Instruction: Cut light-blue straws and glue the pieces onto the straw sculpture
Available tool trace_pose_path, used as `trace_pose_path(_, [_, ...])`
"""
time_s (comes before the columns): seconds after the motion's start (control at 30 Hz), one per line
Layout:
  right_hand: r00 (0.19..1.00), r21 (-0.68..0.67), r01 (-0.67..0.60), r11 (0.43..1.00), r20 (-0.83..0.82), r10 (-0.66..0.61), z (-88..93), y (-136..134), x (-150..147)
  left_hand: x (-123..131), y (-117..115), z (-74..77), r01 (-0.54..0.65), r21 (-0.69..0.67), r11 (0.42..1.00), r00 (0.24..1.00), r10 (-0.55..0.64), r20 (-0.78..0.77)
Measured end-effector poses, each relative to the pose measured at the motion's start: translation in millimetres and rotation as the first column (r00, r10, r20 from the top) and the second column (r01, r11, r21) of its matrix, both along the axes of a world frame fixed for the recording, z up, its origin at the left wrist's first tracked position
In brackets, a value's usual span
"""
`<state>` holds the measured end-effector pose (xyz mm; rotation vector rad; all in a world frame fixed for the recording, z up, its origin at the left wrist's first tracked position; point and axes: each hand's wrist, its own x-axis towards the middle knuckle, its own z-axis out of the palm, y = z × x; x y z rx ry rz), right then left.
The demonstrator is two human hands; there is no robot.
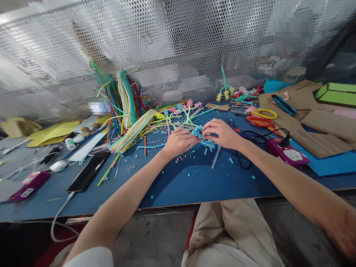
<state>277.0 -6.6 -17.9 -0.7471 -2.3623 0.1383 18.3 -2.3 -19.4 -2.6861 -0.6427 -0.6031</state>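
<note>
Fuzzy light-blue pipe-cleaner flower pieces (197, 131) are bunched between my two hands, just above the blue tabletop. My left hand (181, 142) is closed, its fingertips pinched at the left edge of the bunch. From the other side, my right hand (220, 133) curls its fingers and thumb around part of it. More blue tufts (208, 144) show below the right fingers. The exact spot where the fingertips meet is partly hidden. Behind my hands lie made-up stems with pink flowers (189, 104) and a yellow flower (159, 116).
Bundled pipe cleaners (132, 131) lie left of centre. Further left are a black phone (90, 171) with its cable and a purple power strip (30, 185). Orange-handled scissors (259, 121), another purple power strip (287, 152) and cardboard (319, 128) occupy the right. A perforated metal panel (178, 48) stands behind.
</note>
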Motion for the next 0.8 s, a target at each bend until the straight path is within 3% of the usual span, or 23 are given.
trace_pose_path(0.27, [0.986, 0.038, 0.073, 0.997, -0.152, -0.066, 4.9, -7.6, -1.6, 1.2, -0.7, -0.2, -0.099, 0.052, 0.994, 0.99, 0.094, 0.101])
trace_pose_path(0.43, [0.998, 0.062, 0.056, 0.997, -0.04, -0.054, 2.8, -6.6, -1.5, 2.6, -1.2, -3.0, -0.155, 0.093, 0.983, 0.977, 0.139, 0.161])
trace_pose_path(0.8, [0.988, 0.072, 0.131, 0.989, -0.088, -0.124, -0.1, -6.4, -3.7, 2.9, -4.4, -0.8, -0.127, 0.14, 0.982, 0.985, 0.109, 0.13])
